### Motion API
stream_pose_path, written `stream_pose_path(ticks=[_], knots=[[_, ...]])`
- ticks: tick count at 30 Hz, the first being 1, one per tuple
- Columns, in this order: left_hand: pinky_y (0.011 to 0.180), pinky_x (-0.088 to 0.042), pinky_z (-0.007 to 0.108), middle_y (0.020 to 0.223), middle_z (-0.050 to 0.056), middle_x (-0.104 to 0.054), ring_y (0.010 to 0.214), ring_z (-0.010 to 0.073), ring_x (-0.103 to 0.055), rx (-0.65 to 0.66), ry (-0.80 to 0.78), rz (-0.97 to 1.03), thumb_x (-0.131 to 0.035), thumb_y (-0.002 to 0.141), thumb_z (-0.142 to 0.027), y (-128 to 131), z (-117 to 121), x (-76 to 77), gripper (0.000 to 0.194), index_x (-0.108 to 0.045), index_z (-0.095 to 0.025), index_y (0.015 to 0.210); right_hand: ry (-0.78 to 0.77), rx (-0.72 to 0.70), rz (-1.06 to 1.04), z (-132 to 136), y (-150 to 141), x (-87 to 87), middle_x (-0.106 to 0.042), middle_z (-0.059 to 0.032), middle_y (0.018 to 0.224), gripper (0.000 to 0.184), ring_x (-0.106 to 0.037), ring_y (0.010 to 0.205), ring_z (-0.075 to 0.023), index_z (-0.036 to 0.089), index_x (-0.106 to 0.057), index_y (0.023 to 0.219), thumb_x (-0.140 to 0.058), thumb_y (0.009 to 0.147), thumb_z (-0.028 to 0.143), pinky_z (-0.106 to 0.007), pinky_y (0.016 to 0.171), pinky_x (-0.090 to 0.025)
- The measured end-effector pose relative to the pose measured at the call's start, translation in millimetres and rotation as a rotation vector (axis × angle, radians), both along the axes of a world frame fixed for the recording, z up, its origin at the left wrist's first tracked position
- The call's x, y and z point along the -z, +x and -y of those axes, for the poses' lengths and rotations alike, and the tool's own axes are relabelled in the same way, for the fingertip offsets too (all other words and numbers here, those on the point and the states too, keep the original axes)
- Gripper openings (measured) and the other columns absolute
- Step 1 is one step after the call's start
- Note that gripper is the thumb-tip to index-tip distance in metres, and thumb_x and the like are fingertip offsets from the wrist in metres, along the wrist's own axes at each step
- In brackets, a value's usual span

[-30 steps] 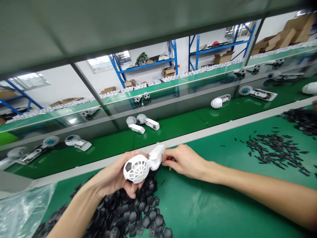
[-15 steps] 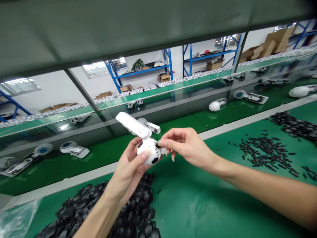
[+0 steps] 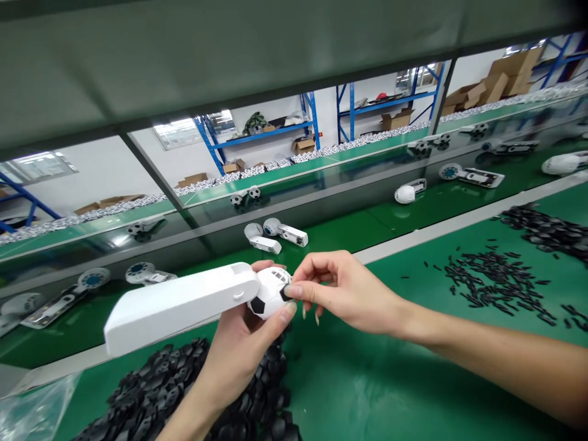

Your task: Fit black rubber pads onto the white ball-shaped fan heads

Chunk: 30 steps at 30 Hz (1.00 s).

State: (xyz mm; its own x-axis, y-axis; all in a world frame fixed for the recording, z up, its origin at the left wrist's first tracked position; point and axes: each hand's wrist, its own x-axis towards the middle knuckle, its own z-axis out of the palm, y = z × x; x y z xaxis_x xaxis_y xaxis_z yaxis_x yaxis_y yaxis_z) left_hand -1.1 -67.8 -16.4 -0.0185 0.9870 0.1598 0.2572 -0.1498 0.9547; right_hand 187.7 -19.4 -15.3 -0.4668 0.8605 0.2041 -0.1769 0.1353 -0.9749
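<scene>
A white handheld fan with a soccer-ball-like round head is in my left hand, whose fingers wrap behind the head while the thumb presses its lower right side. Its long flat handle points left. Black pentagons and slotted openings show on the head. My right hand is closed in a pinch at the head's right side, thumb and forefinger on a small black pentagon piece at the surface. Below my left hand lies a heap of black pentagon pieces on the green table.
Several more white fans, such as one lying ahead, rest on the green conveyor belt beyond the pale rail. Small black strips are scattered at right, near another black heap. A clear plastic bag lies lower left. A grey panel hangs overhead.
My left hand has turned the fan: its handle swung from upper right, through upper left, to pointing left. My right hand moved from beside the handle to the ball head, pinching at its side.
</scene>
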Motion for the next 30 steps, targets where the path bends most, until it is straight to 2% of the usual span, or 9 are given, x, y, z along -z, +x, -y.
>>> stream_pose_path(ticks=[4, 8, 11, 15, 19, 22, 24, 27, 30], knots=[[0.076, -0.058, 0.027, 0.113, 0.002, -0.072, 0.087, 0.0181, -0.069, 0.071, -0.071, -0.056, -0.078, 0.088, -0.049, -5.3, 0.2, -3.6, 0.059, -0.052, -0.026, 0.136, 0.063, 0.007, 0.117, 1.5, 4.1, -3.2, -0.073, -0.0001, 0.072, 0.025, -0.066, 0.06, -0.011, 0.016, -0.076, 0.084, -0.085, 0.088, 0.038, -0.017, 0.054, -0.052], [0.067, -0.055, 0.027, 0.102, 0.002, -0.072, 0.07, 0.0155, -0.064, 0.103, -0.146, -0.11, -0.077, 0.087, -0.051, -8.3, 2.0, -7.6, 0.067, -0.048, -0.025, 0.141, 0.023, -0.019, 0.127, 1.5, 6.0, -2.1, -0.075, -0.0012, 0.074, 0.023, -0.069, 0.064, -0.0126, 0.016, -0.076, 0.083, -0.084, 0.086, 0.038, -0.018, 0.058, -0.052], [0.06, -0.049, 0.025, 0.093, 0.0, -0.071, 0.06, 0.0125, -0.058, 0.108, -0.18, -0.126, -0.078, 0.084, -0.051, -8.4, 1.7, -7.8, 0.063, -0.051, -0.023, 0.134, -0.011, -0.073, 0.132, 0.4, 5.6, 0.3, -0.076, -0.0019, 0.075, 0.024, -0.07, 0.068, -0.0139, 0.016, -0.076, 0.084, -0.083, 0.085, 0.038, -0.02, 0.062, -0.053], [0.054, -0.04, 0.024, 0.079, -0.003, -0.067, 0.055, 0.0108, -0.05, 0.077, -0.175, -0.131, -0.083, 0.077, -0.05, -6.7, 0.0, -2.5, 0.062, -0.056, -0.022, 0.126, -0.046, -0.114, 0.139, 2.0, 4.5, 2.8, -0.076, -0.0021, 0.075, 0.018, -0.071, 0.069, -0.0144, 0.015, -0.075, 0.083, -0.08, 0.086, 0.032, -0.02, 0.065, -0.055], [0.054, -0.039, 0.025, 0.076, -0.001, -0.065, 0.064, 0.0151, -0.058, -0.014, -0.13, -0.181, -0.084, 0.079, -0.057, -8.4, -3.1, 6.6, 0.059, -0.06, -0.02, 0.118, -0.058, -0.156, 0.112, 6.0, 4.1, 2.4, -0.078, -0.0011, 0.079, 0.008, -0.075, 0.074, -0.0141, 0.015, -0.076, 0.086, -0.069, 0.089, 0.018, -0.02, 0.071, -0.06], [0.053, -0.04, 0.025, 0.08, 0.001, -0.067, 0.066, 0.0164, -0.061, -0.033, -0.086, -0.2, -0.081, 0.081, -0.06, -11.4, -4.9, 10.7, 0.057, -0.061, -0.019, 0.114, -0.063, -0.241, 0.06, 5.6, 4.5, 0.9, -0.079, -0.0025, 0.084, 0.011, -0.076, 0.079, -0.0136, 0.014, -0.079, 0.093, -0.072, 0.093, 0.022, -0.019, 0.076, -0.061], [0.051, -0.039, 0.024, 0.082, 0.002, -0.068, 0.061, 0.0142, -0.058, -0.051, -0.05, -0.154, -0.079, 0.083, -0.058, -11.7, -4.4, 11.0, 0.053, -0.061, -0.019, 0.114, -0.072, -0.274, 0.03, 1.3, 4.6, 2.8, -0.079, -0.0042, 0.088, 0.018, -0.077, 0.079, -0.0142, 0.013, -0.078, 0.101, -0.072, 0.096, 0.029, -0.02, 0.072, -0.062], [0.048, -0.036, 0.023, 0.084, 0.002, -0.067, 0.056, 0.0108, -0.052, -0.092, 0.013, -0.085, -0.076, 0.086, -0.053, -9.4, -1.3, 9.3, 0.044, -0.062, -0.019, 0.11, -0.056, -0.185, 0.051, -12.2, 3.4, 17.9, -0.078, -0.0063, 0.092, 0.028, -0.076, 0.071, -0.0156, 0.014, -0.074, 0.109, -0.072, 0.096, 0.039, -0.02, 0.057, -0.058], [0.047, -0.033, 0.023, 0.082, 0.002, -0.065, 0.052, 0.0087, -0.048, -0.061, 0.041, -0.05, -0.075, 0.087, -0.049, -7.4, 0.8, 8.6, 0.039, -0.063, -0.018, 0.106, -0.051, -0.054, 0.11, -29.0, -0.2, 48.1, -0.076, -0.0078, 0.091, 0.032, -0.071, 0.064, -0.014, 0.013, -0.07, 0.11, -0.069, 0.096, 0.042, -0.019, 0.05, -0.052]])
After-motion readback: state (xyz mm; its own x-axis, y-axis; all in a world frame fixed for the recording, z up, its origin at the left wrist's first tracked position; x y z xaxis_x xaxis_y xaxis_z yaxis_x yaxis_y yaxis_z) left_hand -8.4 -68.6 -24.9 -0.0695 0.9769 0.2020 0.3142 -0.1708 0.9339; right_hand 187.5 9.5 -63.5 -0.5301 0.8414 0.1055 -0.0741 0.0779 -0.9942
